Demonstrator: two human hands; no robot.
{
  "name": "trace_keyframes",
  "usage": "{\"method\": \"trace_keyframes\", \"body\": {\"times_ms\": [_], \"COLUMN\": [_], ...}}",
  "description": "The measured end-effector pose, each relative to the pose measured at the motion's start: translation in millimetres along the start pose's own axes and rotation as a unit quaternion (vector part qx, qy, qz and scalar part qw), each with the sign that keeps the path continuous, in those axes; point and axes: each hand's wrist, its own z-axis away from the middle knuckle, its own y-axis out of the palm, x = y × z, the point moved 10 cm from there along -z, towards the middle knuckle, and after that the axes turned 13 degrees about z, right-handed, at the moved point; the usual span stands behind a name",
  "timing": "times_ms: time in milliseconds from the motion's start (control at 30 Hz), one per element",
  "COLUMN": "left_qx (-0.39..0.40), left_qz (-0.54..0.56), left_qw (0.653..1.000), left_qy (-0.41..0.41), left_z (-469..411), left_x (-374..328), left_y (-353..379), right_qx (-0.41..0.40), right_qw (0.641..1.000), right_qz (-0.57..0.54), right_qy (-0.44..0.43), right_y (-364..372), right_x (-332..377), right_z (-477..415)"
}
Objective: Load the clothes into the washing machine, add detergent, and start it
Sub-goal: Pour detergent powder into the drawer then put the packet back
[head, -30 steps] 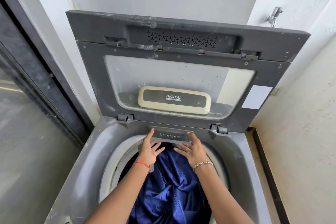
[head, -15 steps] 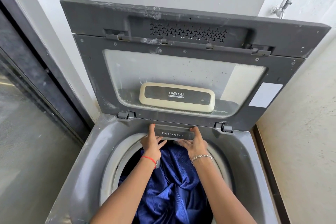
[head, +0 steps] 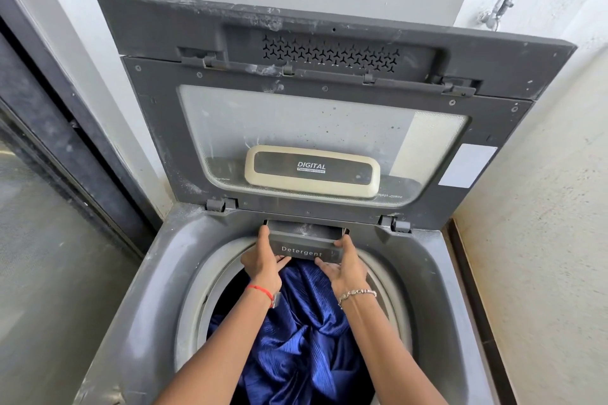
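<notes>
Washing machine [head: 158,273]: grey top-loader filling most of my view, tub opening at centre.
Lid [head: 329,128]: propped upright at 12 o'clock against the wall, its window facing me.
Room: narrow corner, plaster wall at 3 o'clock, dark glass door frame at 9 o'clock, a tap [head: 495,13] high at 1 o'clock.
Clothes [head: 302,339]: blue fabric heaped in the tub, already loaded.
Detergent drawer [head: 304,248]: at 12 o'clock of the tub rim, long axis running 9 to 3, partly slid out toward me.
Left hand [head: 263,260]: clasping the drawer's 9 o'clock end.
Right hand [head: 345,265]: clasping the 3 o'clock end; both equally near.
Next, I judge: pull straight toward 6 o'clock, evenly, so it doesn't jam.
</notes>
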Motion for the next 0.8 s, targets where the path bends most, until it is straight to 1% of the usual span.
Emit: {"method": "trace_keyframes", "body": {"times_ms": [133,200,433,567,667,800], "left_qx": [-0.003,-0.002,-0.003,0.024,0.056,0.08], "left_qz": [-0.005,-0.006,-0.01,-0.016,-0.018,-0.031], "left_qw": [1.0,1.0,1.0,1.0,0.998,0.991], "left_qy": [0.004,0.007,0.001,-0.01,-0.036,-0.107], "left_z": [5.4,8.5,25.5,30.0,32.0,48.4], "left_x": [-1.3,-1.5,3.0,4.4,11.1,27.1], "left_y": [-10.0,-14.6,-22.1,-21.0,-22.5,-34.5], "right_qx": [-0.02,-0.017,0.003,0.041,0.07,0.085], "right_qw": [1.0,1.0,1.0,0.999,0.997,0.991], "right_qz": [-0.014,-0.023,-0.014,0.009,0.045,0.1], "right_qy": [0.008,0.006,-0.001,-0.001,0.009,0.033], "right_y": [-7.0,-8.5,-11.8,-11.0,-16.4,-38.4], "right_x": [-7.1,-9.4,-13.7,-16.8,-22.8,-30.4], "right_z": [13.6,21.0,24.2,24.5,28.7,44.4]}}
